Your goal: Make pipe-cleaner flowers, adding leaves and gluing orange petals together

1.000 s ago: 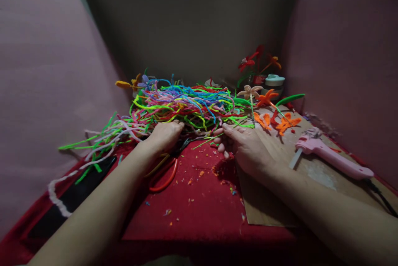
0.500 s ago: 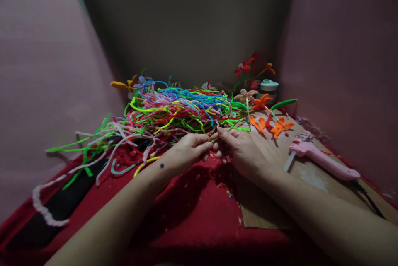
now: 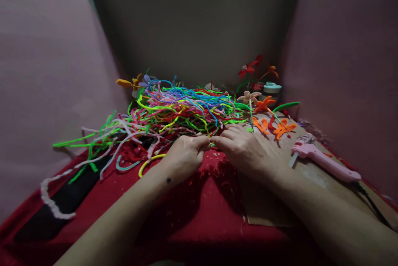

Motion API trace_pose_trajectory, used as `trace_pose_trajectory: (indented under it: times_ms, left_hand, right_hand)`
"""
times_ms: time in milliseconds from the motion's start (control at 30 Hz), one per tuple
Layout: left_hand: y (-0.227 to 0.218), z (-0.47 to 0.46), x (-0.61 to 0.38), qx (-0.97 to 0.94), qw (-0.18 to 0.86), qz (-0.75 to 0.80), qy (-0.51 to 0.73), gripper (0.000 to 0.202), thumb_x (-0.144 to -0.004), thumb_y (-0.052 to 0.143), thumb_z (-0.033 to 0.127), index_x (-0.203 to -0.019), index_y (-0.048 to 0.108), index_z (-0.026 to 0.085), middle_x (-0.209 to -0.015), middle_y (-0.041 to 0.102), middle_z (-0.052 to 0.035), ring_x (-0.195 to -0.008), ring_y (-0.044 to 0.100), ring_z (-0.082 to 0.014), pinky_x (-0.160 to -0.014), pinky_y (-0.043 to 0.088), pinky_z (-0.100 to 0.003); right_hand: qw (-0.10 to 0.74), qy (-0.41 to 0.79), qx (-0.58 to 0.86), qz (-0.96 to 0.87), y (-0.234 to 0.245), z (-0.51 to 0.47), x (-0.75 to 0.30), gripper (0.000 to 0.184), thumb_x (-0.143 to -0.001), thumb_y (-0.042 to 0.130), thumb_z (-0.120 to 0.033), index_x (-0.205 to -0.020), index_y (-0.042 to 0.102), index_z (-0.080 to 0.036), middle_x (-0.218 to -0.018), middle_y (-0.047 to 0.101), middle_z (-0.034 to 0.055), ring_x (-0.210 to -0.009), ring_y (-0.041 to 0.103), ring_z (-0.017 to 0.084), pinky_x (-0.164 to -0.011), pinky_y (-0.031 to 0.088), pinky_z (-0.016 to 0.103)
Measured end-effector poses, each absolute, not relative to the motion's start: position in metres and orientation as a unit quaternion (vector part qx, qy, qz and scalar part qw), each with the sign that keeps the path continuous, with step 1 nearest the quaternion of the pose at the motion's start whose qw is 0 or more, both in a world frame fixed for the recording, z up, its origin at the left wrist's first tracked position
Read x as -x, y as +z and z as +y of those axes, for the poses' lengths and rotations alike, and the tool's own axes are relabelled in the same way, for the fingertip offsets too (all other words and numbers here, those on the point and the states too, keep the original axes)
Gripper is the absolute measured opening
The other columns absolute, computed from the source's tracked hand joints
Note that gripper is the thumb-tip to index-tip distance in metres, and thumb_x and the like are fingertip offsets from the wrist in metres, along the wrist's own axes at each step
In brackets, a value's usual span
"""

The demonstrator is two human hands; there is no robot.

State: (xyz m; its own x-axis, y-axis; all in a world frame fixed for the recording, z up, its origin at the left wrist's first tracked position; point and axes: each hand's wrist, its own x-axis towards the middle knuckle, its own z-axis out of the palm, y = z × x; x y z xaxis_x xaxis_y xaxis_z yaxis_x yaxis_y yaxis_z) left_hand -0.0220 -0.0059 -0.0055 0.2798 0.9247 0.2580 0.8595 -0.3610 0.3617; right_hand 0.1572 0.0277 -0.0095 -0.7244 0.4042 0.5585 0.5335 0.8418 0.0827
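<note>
A big tangled heap of coloured pipe cleaners [image 3: 180, 106] lies on a red cloth [image 3: 199, 212]. My left hand [image 3: 185, 156] and my right hand [image 3: 244, 148] meet at the heap's front edge. Their fingertips pinch together on a thin green pipe cleaner [image 3: 212, 143], of which only a short bit shows between them. Both hands are closed, backs up.
A pink glue gun [image 3: 323, 160] lies on a cardboard sheet [image 3: 314, 179] to the right. Orange pipe-cleaner flowers [image 3: 281, 127] and a small jar [image 3: 272, 90] with red flowers [image 3: 248, 69] stand at the back right. Dull walls close in on three sides.
My left hand came away from the orange-handled pliers at the left and joined the right hand at the middle. The pliers are now out of sight under my arm.
</note>
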Motion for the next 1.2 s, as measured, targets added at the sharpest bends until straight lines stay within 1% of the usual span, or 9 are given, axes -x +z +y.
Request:
trace_pose_trajectory:
  times_ms: [100, 233, 433, 633, 867, 967, 1033, 1133, 1200]
  left_hand:
    - [-0.007, -0.009, 0.022, -0.808, 0.045, 0.552, 0.200, 0.030, -0.086, 0.038, 0.022, -0.080, 0.067, 0.019, -0.062, 0.061, -0.0015, -0.055, 0.049, -0.0123, -0.056, 0.031, -0.024]
    - [-0.005, -0.010, 0.024, -0.815, 0.034, 0.551, 0.175, 0.031, -0.081, 0.042, 0.015, -0.095, 0.068, 0.024, -0.075, 0.070, -0.0032, -0.061, 0.056, -0.0142, -0.058, 0.035, -0.023]
    - [0.000, -0.013, 0.023, -0.823, -0.018, 0.561, 0.087, 0.032, -0.075, 0.042, 0.008, -0.086, 0.068, 0.021, -0.072, 0.069, -0.0050, -0.061, 0.058, -0.0171, -0.055, 0.034, -0.025]
    - [-0.005, -0.016, 0.015, -0.805, -0.065, 0.588, 0.053, 0.033, -0.081, 0.038, 0.012, -0.097, 0.066, 0.021, -0.082, 0.071, -0.0080, -0.074, 0.065, -0.0234, -0.058, 0.039, -0.028]
    - [-0.009, -0.012, 0.007, -0.801, -0.078, 0.593, 0.020, 0.034, -0.084, 0.034, 0.014, -0.101, 0.064, 0.016, -0.085, 0.070, -0.0124, -0.073, 0.066, -0.0274, -0.056, 0.041, -0.032]
    - [-0.010, -0.001, 0.018, -0.807, -0.043, 0.577, 0.116, 0.029, -0.085, 0.039, 0.016, -0.095, 0.066, 0.019, -0.085, 0.069, -0.0095, -0.078, 0.064, -0.0243, -0.064, 0.044, -0.032]
    - [-0.008, 0.006, 0.029, -0.779, 0.013, 0.558, 0.286, 0.020, -0.083, 0.050, 0.023, -0.095, 0.066, 0.020, -0.086, 0.067, -0.0061, -0.081, 0.062, -0.0193, -0.070, 0.044, -0.029]
    - [-0.001, 0.011, 0.041, -0.646, 0.194, 0.550, 0.493, 0.034, -0.075, 0.063, 0.029, -0.108, 0.061, 0.019, -0.070, 0.061, 0.0002, -0.061, 0.056, -0.0125, -0.057, 0.042, -0.023]
    - [0.001, 0.012, 0.043, -0.568, 0.318, 0.541, 0.533, 0.036, -0.072, 0.066, 0.032, -0.104, 0.063, 0.015, -0.065, 0.059, 0.0015, -0.053, 0.051, -0.0099, -0.050, 0.038, -0.021]
  right_hand:
    - [0.210, -0.125, 0.294, -0.924, -0.004, 0.021, -0.159, 0.031, -0.086, 0.041, -0.007, -0.098, 0.068, -0.017, -0.079, 0.066, 0.0077, -0.071, 0.054, 0.017, -0.060, 0.035, 0.028]
    - [0.210, -0.101, 0.324, -0.917, -0.003, 0.015, -0.157, 0.040, -0.080, 0.041, -0.003, -0.101, 0.069, -0.022, -0.074, 0.067, 0.0048, -0.062, 0.053, 0.014, -0.054, 0.029, 0.026]
    - [0.214, -0.063, 0.338, -0.914, -0.020, 0.020, -0.151, 0.039, -0.076, 0.042, -0.003, -0.091, 0.070, -0.024, -0.077, 0.070, 0.0026, -0.062, 0.055, 0.013, -0.052, 0.026, 0.026]
    - [0.216, -0.059, 0.393, -0.892, -0.034, 0.022, -0.146, 0.026, -0.079, 0.046, -0.009, -0.079, 0.068, -0.021, -0.069, 0.068, 0.0040, -0.060, 0.057, 0.015, -0.051, 0.021, 0.028]
    - [0.182, -0.019, 0.461, -0.869, -0.034, 0.023, -0.139, 0.025, -0.077, 0.048, -0.012, -0.078, 0.071, -0.021, -0.070, 0.071, 0.0070, -0.062, 0.059, 0.019, -0.051, 0.021, 0.029]
    - [0.237, 0.030, 0.453, -0.859, -0.035, 0.027, -0.139, 0.026, -0.079, 0.047, -0.013, -0.082, 0.072, -0.022, -0.073, 0.071, 0.0053, -0.064, 0.058, 0.017, -0.054, 0.027, 0.027]
    - [0.308, 0.096, 0.440, -0.838, -0.035, 0.031, -0.140, 0.026, -0.080, 0.047, -0.014, -0.078, 0.071, -0.021, -0.069, 0.069, 0.0031, -0.062, 0.056, 0.015, -0.057, 0.032, 0.025]
    - [0.413, 0.258, 0.409, -0.772, -0.030, 0.035, -0.143, 0.022, -0.082, 0.051, -0.022, -0.075, 0.071, -0.018, -0.065, 0.066, 0.0017, -0.061, 0.054, 0.014, -0.058, 0.037, 0.024]
    - [0.447, 0.345, 0.386, -0.729, -0.025, 0.035, -0.143, 0.021, -0.080, 0.055, -0.028, -0.076, 0.072, -0.017, -0.067, 0.066, 0.0021, -0.063, 0.054, 0.014, -0.058, 0.039, 0.025]
